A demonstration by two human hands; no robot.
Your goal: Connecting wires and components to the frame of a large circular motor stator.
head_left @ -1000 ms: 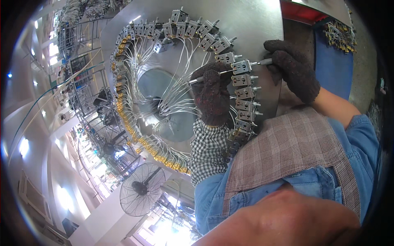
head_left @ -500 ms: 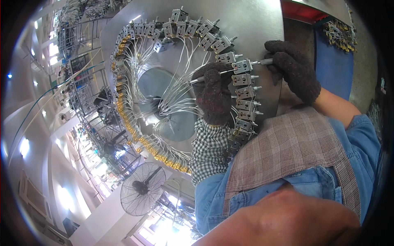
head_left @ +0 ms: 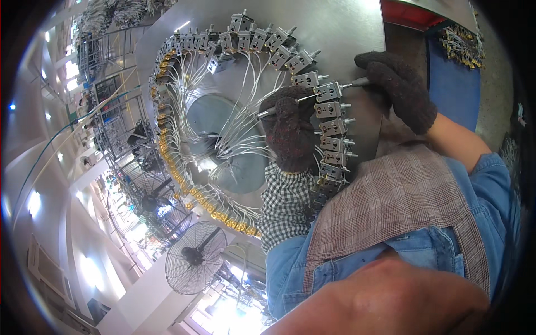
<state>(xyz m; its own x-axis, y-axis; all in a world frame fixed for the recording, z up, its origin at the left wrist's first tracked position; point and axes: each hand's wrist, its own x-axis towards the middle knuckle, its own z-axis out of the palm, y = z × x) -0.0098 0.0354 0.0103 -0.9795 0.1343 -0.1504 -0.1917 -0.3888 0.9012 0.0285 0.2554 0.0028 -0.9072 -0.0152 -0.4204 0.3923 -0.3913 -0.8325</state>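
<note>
Steel counter point(head_left: 340, 33) carried a ring of shafted metal boxes point(head_left: 333, 127). Gloved left hand point(head_left: 288, 134) gripped a thin-shanked driver point(head_left: 268, 112), gloved right hand point(head_left: 405, 95) a grey cylindrical tool point(head_left: 360, 82); both pointed at one box point(head_left: 328, 91), ring's right side.

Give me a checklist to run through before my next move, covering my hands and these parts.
1. Left hand closed around the slim silver rod: ok.
2. Right hand holding the grey cylindrical piece: ok.
3. Grey cylindrical piece against the shaft of the metal box: ok, they appear to touch.
4. Rod's thin end seated in the box: cannot tell.
5. White wires clear of the left glove: not ok, several run up to it.
</note>
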